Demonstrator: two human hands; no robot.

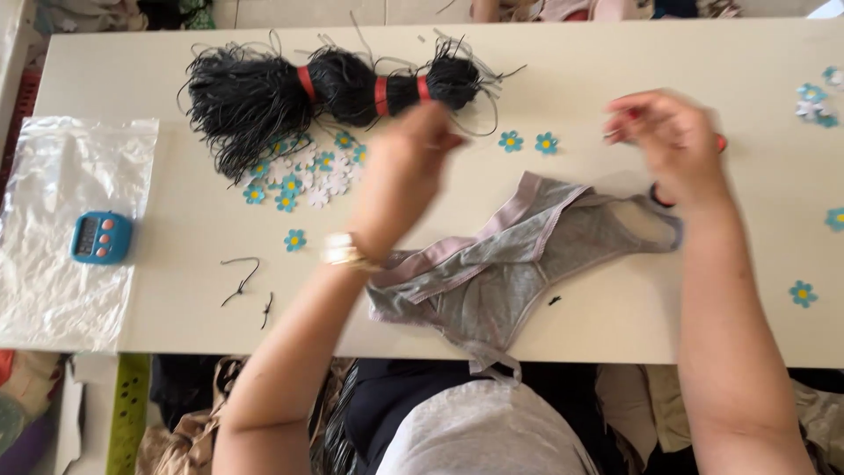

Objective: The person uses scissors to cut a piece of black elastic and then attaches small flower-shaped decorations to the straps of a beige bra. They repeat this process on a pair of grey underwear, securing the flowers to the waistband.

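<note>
My left hand point(411, 163) hovers over the middle of the white table point(615, 53) with its fingertips pinched together; nothing shows between them. There is a pale watch on that wrist. My right hand point(668, 141) is raised to the right and blurred, its fingers curled. A red-handled object point(721, 142) pokes out at its edges, too blurred to name. Below both hands a grey garment point(501, 273) with pale pink trim lies crumpled, one strap hanging over the near edge. Behind my left hand lies a thick black cord bundle point(264, 97), bound with red bands.
Several blue and white flower appliqués point(303, 167) lie by the bundle, with more point(813, 101) at the far right. A blue timer point(101, 236) sits on a clear plastic bag point(70, 290) at the left. Short cord scraps point(242, 280) lie near the front edge.
</note>
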